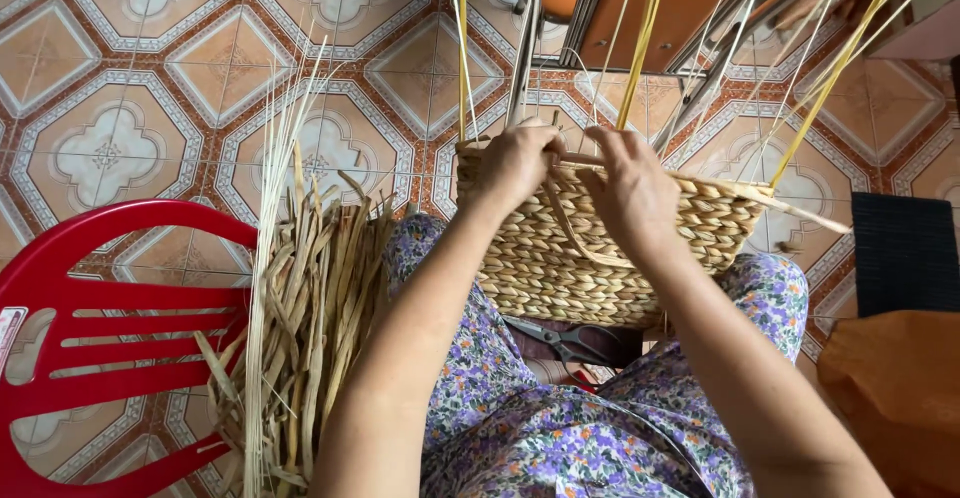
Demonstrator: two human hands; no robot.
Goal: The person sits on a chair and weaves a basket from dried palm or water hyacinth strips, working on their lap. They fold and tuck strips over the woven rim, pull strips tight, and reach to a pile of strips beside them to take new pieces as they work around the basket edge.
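Observation:
A half-woven straw basket (545,258) rests on my lap, its braided wall facing me. Thin yellow and pale cane spokes (640,48) stick up from its rim and fan outward. My left hand (515,163) grips the top edge at the left. My right hand (630,188) pinches a flat straw strand (575,161) that runs between both hands along the rim; a loop of that strand hangs down over the basket wall. Both forearms reach forward over my flowered purple trousers (560,428).
A bundle of dried straw strips (300,328) leans to my left, beside a red plastic chair (90,328). Dark scissors (570,340) lie under the basket on my lap. An orange cloth (900,388) and a dark mat (905,253) sit at right, on patterned floor tiles (130,88).

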